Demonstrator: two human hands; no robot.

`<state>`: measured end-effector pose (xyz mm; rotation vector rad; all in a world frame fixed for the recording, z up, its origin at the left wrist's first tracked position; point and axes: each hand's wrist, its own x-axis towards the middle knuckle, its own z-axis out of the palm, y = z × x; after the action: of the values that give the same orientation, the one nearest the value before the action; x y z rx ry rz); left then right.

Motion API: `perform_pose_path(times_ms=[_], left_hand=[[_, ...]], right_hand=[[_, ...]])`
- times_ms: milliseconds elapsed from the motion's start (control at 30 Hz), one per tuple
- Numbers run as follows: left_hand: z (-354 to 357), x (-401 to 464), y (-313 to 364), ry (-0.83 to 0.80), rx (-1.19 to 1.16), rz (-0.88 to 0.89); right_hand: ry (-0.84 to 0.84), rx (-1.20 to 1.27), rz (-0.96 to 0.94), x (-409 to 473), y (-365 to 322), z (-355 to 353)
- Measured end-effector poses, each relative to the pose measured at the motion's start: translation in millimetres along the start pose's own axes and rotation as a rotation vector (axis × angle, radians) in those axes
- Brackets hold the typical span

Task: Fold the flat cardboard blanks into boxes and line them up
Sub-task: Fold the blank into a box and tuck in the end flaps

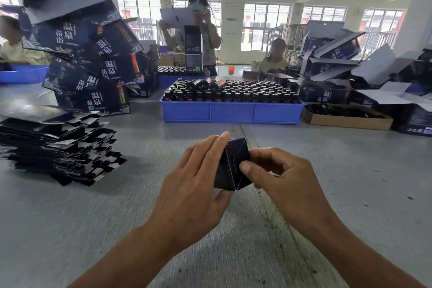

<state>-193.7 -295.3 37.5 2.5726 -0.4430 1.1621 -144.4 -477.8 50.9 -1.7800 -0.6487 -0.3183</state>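
- The left hand (191, 184) holds a small dark cardboard box (232, 166) above the grey surface (350, 182); its fingers lie straight along the box's left side and the thumb curls under the lower edge, so this grip is clamped on the box.
- The right hand (280, 170) pinches the same box from the right, thumb pressed on a folded flap, fingers curled behind.
- The box is tilted, one end facing the camera, its flaps folded in.
- A stack of flat dark blanks (58, 147) lies on the surface to the left, well apart from the hands.
- Behind the stack, a leaning pile of larger printed cartons (88, 65).
- A blue tray (231, 112) full of dark bottles (233, 93) sits beyond the hands.
- To the right, a shallow brown cardboard tray (346, 120) and open cartons (339, 72).
- Other people stand or sit at the far side.
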Motion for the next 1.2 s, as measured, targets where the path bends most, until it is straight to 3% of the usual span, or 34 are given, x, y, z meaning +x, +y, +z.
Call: perform_pose_path(times_ms=[733,1200], left_hand=[[0.6,2.4,9.7,-0.009,-0.075,-0.044],[1.7,3.4,1.5,0.042,-0.032,0.033]], right_hand=[[0.108,-0.163,-0.067,-5.9,-5.1,5.4],[-0.047,-0.140,-0.062,-4.2,-2.1,1.1]])
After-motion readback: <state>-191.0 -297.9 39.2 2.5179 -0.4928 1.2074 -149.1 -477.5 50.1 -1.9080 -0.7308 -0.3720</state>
